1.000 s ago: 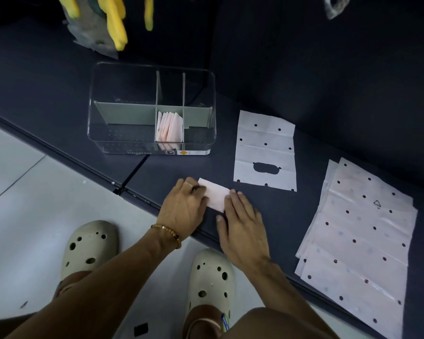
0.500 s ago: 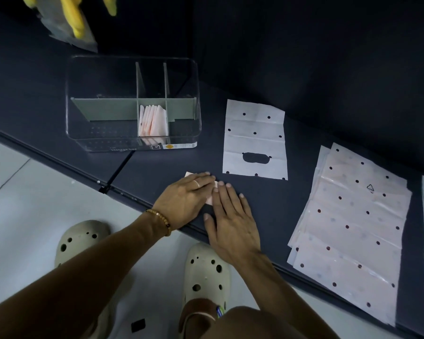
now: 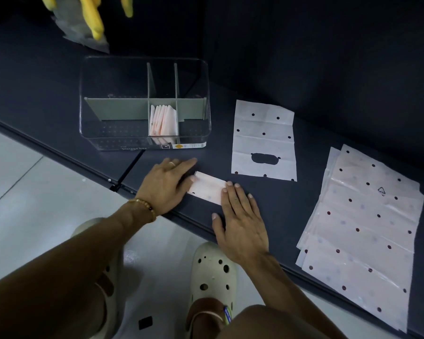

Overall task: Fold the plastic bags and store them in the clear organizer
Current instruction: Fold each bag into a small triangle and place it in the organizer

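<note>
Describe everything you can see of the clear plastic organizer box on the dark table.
The clear plastic organizer box is a rounded rectangle standing upright on the dark table, beyond both hands, untouched. Grey-green dividers split it into compartments. The near middle one holds folded pale pink bags standing on edge; the others look empty. Its front base bears a label strip reading "Storage box".

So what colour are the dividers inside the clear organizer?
Pale grey-green dividers, seen in the head view.

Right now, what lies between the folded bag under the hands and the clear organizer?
In the head view, only bare dark tabletop separates the folded bag from the clear organizer. The left hand and right hand press the bag's two ends.
</note>
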Demonstrator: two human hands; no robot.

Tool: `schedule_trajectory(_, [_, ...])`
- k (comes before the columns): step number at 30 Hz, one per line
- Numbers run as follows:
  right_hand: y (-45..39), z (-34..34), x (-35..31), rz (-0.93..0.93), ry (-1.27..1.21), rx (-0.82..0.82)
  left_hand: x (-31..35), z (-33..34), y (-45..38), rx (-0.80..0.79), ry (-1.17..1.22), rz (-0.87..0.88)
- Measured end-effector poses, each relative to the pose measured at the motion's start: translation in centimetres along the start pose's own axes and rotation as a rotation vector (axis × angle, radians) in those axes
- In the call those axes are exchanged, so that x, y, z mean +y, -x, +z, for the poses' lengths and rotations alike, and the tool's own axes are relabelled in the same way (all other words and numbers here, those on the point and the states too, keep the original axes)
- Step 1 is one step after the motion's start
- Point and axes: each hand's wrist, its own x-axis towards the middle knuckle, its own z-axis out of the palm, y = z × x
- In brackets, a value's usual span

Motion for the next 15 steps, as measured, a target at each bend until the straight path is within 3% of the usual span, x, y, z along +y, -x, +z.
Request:
schedule_trajectory(3, [0.0, -0.1, 0.0, 0.006, -0.009, 0.008, 2.3, 0.8, -1.1, -0.07, 0.006, -0.018])
schedule_trajectory(6, [0.1, -0.3, -0.1, -0.012, -0.058, 0.027, 3.1, 0.6, -2.1, -0.122, 0.081, -0.157])
schedule_trajectory(10, [-1.0, -1.8, -0.2, 0.083, -0.342, 0.15, 3.4, -0.2, -2.1, -0.181, 0.225, -0.186])
schedule_trajectory(12, [-2.6, -3.5, -0.5, 0.115, -0.433, 0.232, 3.3, -1.1, -2.0, -0.18, 0.373, -0.161])
schedule_trajectory(15, [-5.2, -6.1, -1.3, 0.018, -0.478, 0.176, 2.9, -2.8, -2.1, -0.096, 0.555, -0.142])
